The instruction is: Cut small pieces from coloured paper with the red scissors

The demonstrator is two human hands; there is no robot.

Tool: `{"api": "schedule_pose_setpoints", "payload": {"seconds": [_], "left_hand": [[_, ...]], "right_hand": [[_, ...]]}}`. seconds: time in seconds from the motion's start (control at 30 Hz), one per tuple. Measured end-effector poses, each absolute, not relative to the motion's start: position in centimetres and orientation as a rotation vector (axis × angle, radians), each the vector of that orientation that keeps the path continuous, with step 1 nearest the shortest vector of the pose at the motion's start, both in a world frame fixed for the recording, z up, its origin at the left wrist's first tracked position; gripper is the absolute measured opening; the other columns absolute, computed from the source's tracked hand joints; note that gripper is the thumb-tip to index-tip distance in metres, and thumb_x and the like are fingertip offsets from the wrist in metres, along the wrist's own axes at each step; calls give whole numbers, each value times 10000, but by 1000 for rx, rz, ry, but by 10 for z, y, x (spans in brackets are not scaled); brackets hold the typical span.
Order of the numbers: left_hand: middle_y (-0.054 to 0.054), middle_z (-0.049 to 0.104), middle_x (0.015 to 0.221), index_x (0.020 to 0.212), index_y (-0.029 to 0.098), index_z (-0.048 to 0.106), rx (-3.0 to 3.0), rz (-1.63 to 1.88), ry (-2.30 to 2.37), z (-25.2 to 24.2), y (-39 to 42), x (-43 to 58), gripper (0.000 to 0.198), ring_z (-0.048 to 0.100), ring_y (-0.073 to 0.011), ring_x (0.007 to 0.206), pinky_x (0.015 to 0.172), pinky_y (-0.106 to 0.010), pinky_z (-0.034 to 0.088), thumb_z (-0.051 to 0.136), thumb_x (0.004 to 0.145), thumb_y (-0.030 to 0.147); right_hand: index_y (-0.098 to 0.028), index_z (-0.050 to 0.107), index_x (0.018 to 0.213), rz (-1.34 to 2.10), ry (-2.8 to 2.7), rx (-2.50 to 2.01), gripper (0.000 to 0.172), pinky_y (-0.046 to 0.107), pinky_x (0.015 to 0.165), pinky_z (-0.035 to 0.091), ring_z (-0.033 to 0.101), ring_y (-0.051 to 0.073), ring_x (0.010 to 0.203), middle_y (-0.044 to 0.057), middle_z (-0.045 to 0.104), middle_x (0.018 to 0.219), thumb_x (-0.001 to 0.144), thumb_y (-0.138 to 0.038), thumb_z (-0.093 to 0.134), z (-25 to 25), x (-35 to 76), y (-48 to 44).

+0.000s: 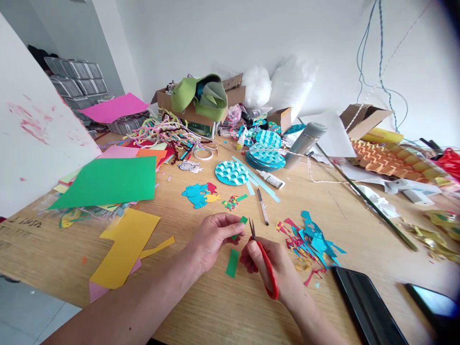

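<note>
Between the thumb and fingers of my left hand [217,239] is a small piece of green paper [244,220]. My right hand [275,268] grips red-handled scissors [268,268], their blades pointing up and away, just right of the paper. A green paper strip [232,263] lies on the table between my hands. Beyond them sit a little heap of tiny coloured paper bits [232,202], a blue paper fish [196,195], a red one [212,188] and a yellow one [212,197]. A pen [263,207] lies past the scissors.
Blue and red paper scraps [314,239] lie to the right, near a black phone [366,304]. Green card [111,179] and yellow card [125,244] are at left. Behind stand scale-patterned blue discs [232,172], a glue bottle [271,179] and a grey flask [305,141]. A stick [370,201] slants at right.
</note>
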State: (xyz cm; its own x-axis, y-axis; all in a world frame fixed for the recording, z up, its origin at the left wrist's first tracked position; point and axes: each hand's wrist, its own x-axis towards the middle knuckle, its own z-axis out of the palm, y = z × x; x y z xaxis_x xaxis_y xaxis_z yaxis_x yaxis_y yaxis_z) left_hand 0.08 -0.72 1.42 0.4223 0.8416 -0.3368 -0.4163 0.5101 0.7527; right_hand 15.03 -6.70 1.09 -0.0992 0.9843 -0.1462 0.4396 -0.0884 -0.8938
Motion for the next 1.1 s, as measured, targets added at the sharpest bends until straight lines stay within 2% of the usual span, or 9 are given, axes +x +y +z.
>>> {"api": "schedule_pose_setpoints", "payload": {"seconds": [0.27, 0.63, 0.83, 1.1], "left_hand": [[-30, 675, 675, 739, 136, 653, 719, 843, 747, 8, -9, 1, 228, 603, -119, 645, 630, -249, 442, 780, 646, 301], [-40, 656, 682, 692, 123, 641, 758, 797, 794, 13, -11, 2, 259, 584, -129, 630, 641, -280, 456, 776, 621, 332], [20, 570, 589, 623, 134, 619, 800, 884, 896, 15, -10, 2, 205, 489, -80, 565, 586, -237, 387, 767, 594, 273], [1, 609, 603, 620, 136, 602, 775, 844, 871, 16, -10, 2, 216, 548, -106, 573, 616, -262, 429, 765, 583, 272]], "right_hand": [[-154, 585, 620, 1143, -1569, -1636, 597, 225, 431, 413, 539, 134, 467, 50, 609, 551, 794, -715, 480, 7, 147, -64], [-164, 544, 614, 1325, -1400, -1610, 523, 212, 387, 368, 506, 113, 407, 21, 586, 517, 761, -665, 576, 3, 148, -64], [-162, 545, 580, 1431, -1342, -1528, 488, 198, 379, 353, 475, 95, 388, 6, 571, 492, 761, -609, 620, 4, 146, -65], [-147, 571, 588, 1447, -1382, -1516, 506, 189, 394, 378, 494, 94, 403, 7, 562, 488, 787, -611, 595, 3, 148, -64]]}}
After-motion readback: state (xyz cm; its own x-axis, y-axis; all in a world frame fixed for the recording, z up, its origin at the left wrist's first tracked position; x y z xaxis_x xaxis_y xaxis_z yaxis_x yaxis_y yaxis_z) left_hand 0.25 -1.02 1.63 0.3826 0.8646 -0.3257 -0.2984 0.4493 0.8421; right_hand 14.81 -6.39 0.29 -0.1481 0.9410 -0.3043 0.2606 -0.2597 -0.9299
